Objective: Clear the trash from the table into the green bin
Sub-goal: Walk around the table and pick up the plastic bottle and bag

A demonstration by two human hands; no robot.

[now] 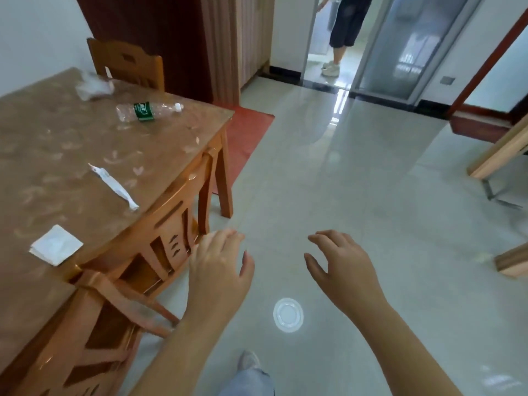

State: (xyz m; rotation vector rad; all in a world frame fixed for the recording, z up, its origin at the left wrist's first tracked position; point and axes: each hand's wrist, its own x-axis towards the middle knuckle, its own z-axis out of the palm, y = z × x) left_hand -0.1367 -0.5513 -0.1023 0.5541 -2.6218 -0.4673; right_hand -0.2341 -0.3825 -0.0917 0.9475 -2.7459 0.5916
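Four pieces of trash lie on the bench (177,144), all left of both grips: crumpled plastic (93,87), a bottle (148,110) lying on its side, a folded napkin (55,244), a slim wrapper (114,186). Left hand (220,270) is nearer the napkin; right hand (341,264) farther. Both grips hang released, holding nothing. No green bin in view.

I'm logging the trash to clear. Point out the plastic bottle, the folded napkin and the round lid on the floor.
plastic bottle (144,111), head view, on its green label.
folded napkin (56,245), head view, centre of its top face.
round lid (288,314), head view, middle of the disc.
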